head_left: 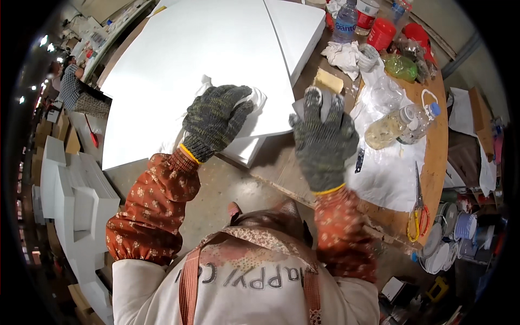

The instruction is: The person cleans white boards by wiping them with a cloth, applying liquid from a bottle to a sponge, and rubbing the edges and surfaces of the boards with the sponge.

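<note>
My left hand, in a dark grey knitted glove, presses a crumpled white cloth onto a large white board. Its fingers are bent over the cloth. Just off the board's right edge is my right hand, gloved the same way and slightly blurred. Its fingers lie over a small flat grey piece whose kind I cannot make out, mostly hidden by the glove. Beyond those fingertips sits a pale yellow block. A narrow black tool lies beside the right wrist.
Scissors with yellow and red handles lie at the table's right edge. Clear bottles rest on white sheeting. More bottles and red containers crowd the far right. White boards stack at left; a person sits beyond.
</note>
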Action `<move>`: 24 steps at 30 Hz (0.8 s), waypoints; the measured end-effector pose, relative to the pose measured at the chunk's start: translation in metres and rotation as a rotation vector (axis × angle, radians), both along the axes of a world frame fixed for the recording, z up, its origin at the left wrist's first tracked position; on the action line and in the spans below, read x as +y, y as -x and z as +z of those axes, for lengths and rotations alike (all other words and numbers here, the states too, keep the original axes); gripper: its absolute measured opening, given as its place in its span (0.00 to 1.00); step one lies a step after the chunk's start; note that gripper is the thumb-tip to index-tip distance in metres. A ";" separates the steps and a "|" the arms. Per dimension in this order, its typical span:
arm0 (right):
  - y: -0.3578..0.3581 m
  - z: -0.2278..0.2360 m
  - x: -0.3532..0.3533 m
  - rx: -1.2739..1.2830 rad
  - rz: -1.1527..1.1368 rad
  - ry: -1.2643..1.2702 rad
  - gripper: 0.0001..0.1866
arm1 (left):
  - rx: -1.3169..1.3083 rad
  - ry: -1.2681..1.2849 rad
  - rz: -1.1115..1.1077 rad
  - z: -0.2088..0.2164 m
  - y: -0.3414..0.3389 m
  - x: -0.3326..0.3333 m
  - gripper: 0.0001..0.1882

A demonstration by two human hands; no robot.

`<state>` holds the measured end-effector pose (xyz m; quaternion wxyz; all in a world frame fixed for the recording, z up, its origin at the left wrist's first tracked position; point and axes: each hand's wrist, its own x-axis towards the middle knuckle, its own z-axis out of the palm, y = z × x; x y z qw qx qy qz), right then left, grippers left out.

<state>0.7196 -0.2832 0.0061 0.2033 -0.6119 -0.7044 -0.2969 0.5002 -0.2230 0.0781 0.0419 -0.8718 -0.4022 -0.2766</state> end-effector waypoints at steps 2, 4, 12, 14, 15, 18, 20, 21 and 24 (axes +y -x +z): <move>0.015 0.008 -0.009 0.151 -0.115 0.036 0.34 | -0.031 0.090 0.026 0.001 -0.004 0.000 0.15; 0.019 0.008 -0.013 0.310 -0.246 0.087 0.34 | -0.028 0.095 0.017 0.002 -0.005 0.001 0.15; 0.028 0.017 0.006 0.311 0.022 -0.068 0.35 | -0.057 0.099 -0.012 0.004 -0.004 -0.002 0.15; 0.036 0.013 -0.017 0.242 -0.040 -0.116 0.35 | -0.050 0.076 -0.021 0.005 0.000 0.000 0.15; 0.036 0.003 -0.027 0.276 -0.046 0.011 0.35 | -0.026 0.065 -0.031 0.004 -0.001 0.001 0.15; 0.036 0.003 -0.017 0.225 -0.146 0.029 0.34 | -0.018 0.069 -0.032 -0.003 -0.005 0.003 0.15; 0.037 0.023 -0.003 0.217 -0.051 0.006 0.32 | -0.010 0.062 -0.026 0.000 0.002 -0.001 0.16; 0.038 0.034 0.000 0.232 -0.032 0.100 0.30 | -0.013 0.067 -0.033 0.002 0.001 0.002 0.16; 0.036 0.014 -0.017 0.229 -0.056 -0.005 0.31 | -0.042 0.163 -0.014 0.004 -0.005 0.002 0.16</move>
